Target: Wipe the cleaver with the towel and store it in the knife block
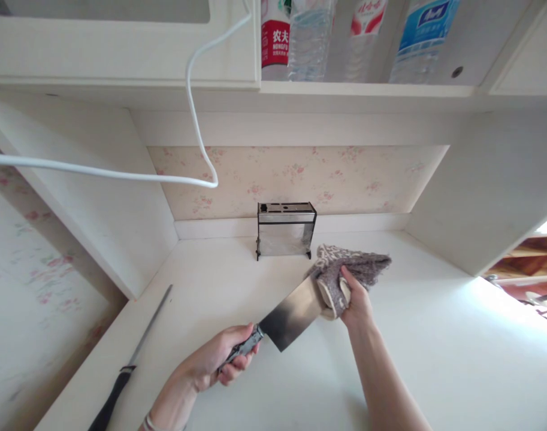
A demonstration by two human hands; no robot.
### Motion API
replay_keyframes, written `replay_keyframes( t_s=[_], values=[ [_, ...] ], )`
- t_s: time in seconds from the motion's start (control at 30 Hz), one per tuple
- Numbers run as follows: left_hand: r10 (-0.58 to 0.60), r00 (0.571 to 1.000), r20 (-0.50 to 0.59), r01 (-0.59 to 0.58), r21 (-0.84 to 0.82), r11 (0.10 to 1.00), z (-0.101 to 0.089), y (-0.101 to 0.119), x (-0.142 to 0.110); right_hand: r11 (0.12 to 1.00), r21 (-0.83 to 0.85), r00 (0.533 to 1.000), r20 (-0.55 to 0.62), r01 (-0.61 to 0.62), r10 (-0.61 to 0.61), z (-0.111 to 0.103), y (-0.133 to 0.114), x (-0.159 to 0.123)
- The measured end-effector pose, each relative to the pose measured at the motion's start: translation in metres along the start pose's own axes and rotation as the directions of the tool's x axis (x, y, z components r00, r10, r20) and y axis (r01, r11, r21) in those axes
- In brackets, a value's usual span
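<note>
My left hand [226, 358] is wrapped round the dark patterned handle of a cleaver [291, 314], whose wide steel blade points up and to the right. In my right hand [357, 299] is a bunched grey-and-white patterned cloth [345, 269], folded over the far end of the blade and hiding its tip. Both are held above the white counter [210, 287]. At the left, a sharpening steel [142, 338] with a black handle lies on the counter. Behind the cloth, against the back wall, stands a knife block [286, 233] with a slotted top and clear sides.
Overhead, a shelf [367, 90] holds several plastic bottles [311, 42]. A white cable [120, 175] hangs across the upper left, close to the camera. White side panels [471, 191] bound the counter left and right. Floral wallpaper [273, 176] covers the back wall.
</note>
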State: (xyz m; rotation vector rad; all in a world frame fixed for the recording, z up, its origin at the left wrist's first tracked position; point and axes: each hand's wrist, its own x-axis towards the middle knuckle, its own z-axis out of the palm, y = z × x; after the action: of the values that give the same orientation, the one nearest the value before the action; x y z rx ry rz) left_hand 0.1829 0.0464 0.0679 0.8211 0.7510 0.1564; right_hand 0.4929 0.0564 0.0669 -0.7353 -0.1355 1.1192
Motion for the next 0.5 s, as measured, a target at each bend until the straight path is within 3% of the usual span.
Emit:
replay_keyframes(
  t_s=[0.13,0.27,0.4,0.5],
  values=[
    [0.06,0.998,0.0,-0.06,0.036,0.998,0.005,0.0,0.002,0.97,0.153,0.981,-0.073,0.187,-0.177,-0.017,-0.033,0.014],
    [0.092,0.995,0.035,-0.09,-0.037,0.995,0.006,-0.001,0.003,0.934,0.177,0.948,-0.123,0.312,-0.293,-0.034,-0.054,0.015],
    [0.121,0.992,0.039,-0.117,-0.092,0.989,0.004,-0.001,0.002,0.954,0.074,0.954,-0.101,0.289,-0.282,-0.048,-0.066,0.007],
    [0.133,0.99,0.037,-0.128,-0.103,0.986,0.005,-0.001,0.003,0.989,-0.058,0.985,-0.1,0.134,-0.139,-0.06,-0.08,0.001]
  ],
)
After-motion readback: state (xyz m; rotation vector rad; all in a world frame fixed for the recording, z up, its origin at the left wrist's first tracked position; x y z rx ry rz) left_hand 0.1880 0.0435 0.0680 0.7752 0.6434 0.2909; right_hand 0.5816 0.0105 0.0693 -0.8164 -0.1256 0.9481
